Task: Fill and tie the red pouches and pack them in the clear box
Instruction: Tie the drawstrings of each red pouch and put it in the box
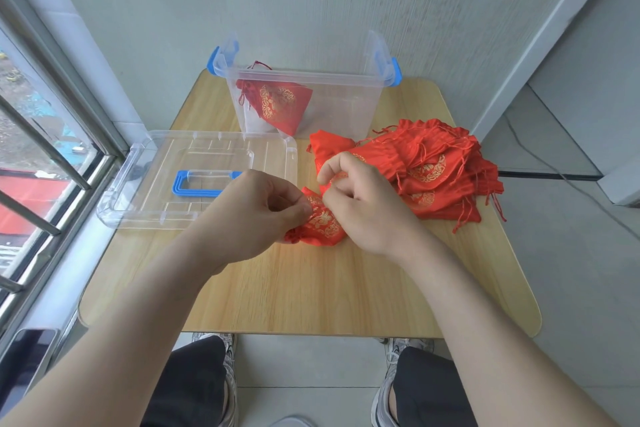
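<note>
One red pouch (320,225) is being worked at mid-table; packing is barely begun.

The pouch is held just above the wooden table (311,288) between both hands: its left edge is pinched by the curled fingertips of the left hand (256,215), and its upper part is gripped under the closed fingers of the right hand (363,208). Whether fabric or drawstring is pinched cannot be told, since the mouth is hidden by the fingers. The step is judged to be filling or tying, and next a firm pull on the cords is called for, then a carry to the box. Further off, the clear lid (194,177) lies flat at left and a heap of loose pouches (433,166) at right. Farthest, the clear box (304,97) stands open, with one tied pouch (277,104) seen inside.
</note>
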The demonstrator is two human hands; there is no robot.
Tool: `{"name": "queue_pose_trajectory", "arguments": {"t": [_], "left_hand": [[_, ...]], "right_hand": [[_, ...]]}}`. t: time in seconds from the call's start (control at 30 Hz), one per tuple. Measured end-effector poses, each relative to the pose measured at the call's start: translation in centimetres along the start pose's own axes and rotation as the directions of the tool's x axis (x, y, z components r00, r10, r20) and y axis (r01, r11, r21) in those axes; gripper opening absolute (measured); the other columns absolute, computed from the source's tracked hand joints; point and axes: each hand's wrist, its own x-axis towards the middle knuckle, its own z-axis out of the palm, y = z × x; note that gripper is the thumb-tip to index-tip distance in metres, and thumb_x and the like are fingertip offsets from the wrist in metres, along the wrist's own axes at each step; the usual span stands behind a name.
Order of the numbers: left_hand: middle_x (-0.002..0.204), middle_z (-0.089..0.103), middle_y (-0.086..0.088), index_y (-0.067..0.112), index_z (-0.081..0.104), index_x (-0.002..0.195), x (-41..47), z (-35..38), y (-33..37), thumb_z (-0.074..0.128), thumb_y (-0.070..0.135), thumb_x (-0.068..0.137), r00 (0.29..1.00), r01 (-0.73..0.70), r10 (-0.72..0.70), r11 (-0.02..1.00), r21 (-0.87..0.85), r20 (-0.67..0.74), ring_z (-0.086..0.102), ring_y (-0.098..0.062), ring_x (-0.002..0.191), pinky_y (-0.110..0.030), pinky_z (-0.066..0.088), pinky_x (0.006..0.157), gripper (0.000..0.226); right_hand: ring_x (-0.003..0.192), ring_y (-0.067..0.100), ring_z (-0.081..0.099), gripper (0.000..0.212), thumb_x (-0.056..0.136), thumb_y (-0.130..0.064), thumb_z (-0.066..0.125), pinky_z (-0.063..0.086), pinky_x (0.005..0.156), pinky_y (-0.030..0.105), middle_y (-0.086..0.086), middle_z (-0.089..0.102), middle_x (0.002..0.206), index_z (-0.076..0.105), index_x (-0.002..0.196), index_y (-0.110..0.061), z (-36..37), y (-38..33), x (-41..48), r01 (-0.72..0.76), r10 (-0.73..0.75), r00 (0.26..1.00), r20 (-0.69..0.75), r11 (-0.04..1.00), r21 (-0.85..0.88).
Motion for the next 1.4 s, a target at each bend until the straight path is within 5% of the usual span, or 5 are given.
{"name": "queue_pose_trajectory", "arguments": {"t": [0.4, 0.67, 0.77, 1.0, 1.4], "left_hand": [[0.073, 0.077, 0.000, 0.018, 0.080, 0.084, -0.1, 0.0, 0.1, 0.073, 0.019, 0.099, 0.996, -0.066, 0.053, 0.981, 0.180, 0.074, 0.074, -0.023, 0.072, -0.046, 0.063, 0.075, 0.016], [0.078, 0.077, -0.011, 0.014, 0.079, 0.081, -0.2, 0.2, 0.6, 0.070, 0.020, 0.099, 0.998, 0.033, -0.034, 0.999, 0.014, 0.044, 0.073, -0.037, 0.081, -0.056, 0.063, 0.083, 0.021], [0.072, 0.072, -0.009, 0.005, 0.078, 0.084, 0.2, 0.4, 0.5, 0.070, 0.014, 0.100, 0.994, 0.110, -0.113, 0.981, -0.160, -0.005, 0.070, -0.020, 0.067, -0.051, 0.065, 0.087, 0.019], [0.085, 0.070, -0.027, 0.002, 0.079, 0.087, 0.7, 0.4, 0.1, 0.072, 0.015, 0.099, 0.983, 0.130, -0.166, 0.928, -0.350, -0.076, 0.070, -0.023, 0.077, -0.047, 0.066, 0.086, 0.018], [0.095, 0.072, -0.032, 0.010, 0.084, 0.088, 0.5, 0.3, 0.0, 0.076, 0.012, 0.096, 0.986, 0.109, -0.142, 0.945, -0.309, -0.086, 0.066, -0.021, 0.076, -0.046, 0.066, 0.088, 0.011]], "right_hand": [[0.050, 0.004, 0.055, 0.014, 0.097, -0.007, 0.064, 0.043, 0.054, 0.020, -0.002, 0.070, 0.067, 0.060, 0.103, -0.018, -0.3, 0.2, -0.1, -0.009, 0.009, 1.000, 0.005, 0.996, 0.090], [0.054, 0.018, 0.055, 0.018, 0.097, -0.005, 0.067, 0.042, 0.049, 0.027, 0.009, 0.077, 0.076, 0.056, 0.107, -0.016, -0.5, 0.4, 0.5, -0.119, 0.147, 0.988, -0.048, 0.922, 0.367], [0.063, 0.021, 0.066, 0.033, 0.094, 0.005, 0.068, 0.048, 0.051, 0.028, 0.007, 0.081, 0.099, 0.052, 0.113, -0.017, -0.6, 0.4, 0.4, -0.071, 0.138, 0.984, -0.110, 0.881, 0.468], [0.071, 0.010, 0.075, 0.025, 0.080, -0.009, 0.088, 0.057, 0.063, 0.025, -0.007, 0.078, 0.095, 0.076, 0.099, -0.021, -0.1, 0.8, -0.1, 0.116, -0.114, 0.990, -0.089, 0.993, 0.018], [0.064, 0.005, 0.073, 0.012, 0.085, -0.009, 0.086, 0.059, 0.064, 0.026, -0.004, 0.079, 0.073, 0.086, 0.092, -0.020, 0.9, -0.3, -0.5, 0.176, -0.193, 0.969, -0.151, 0.977, -0.121]]}}
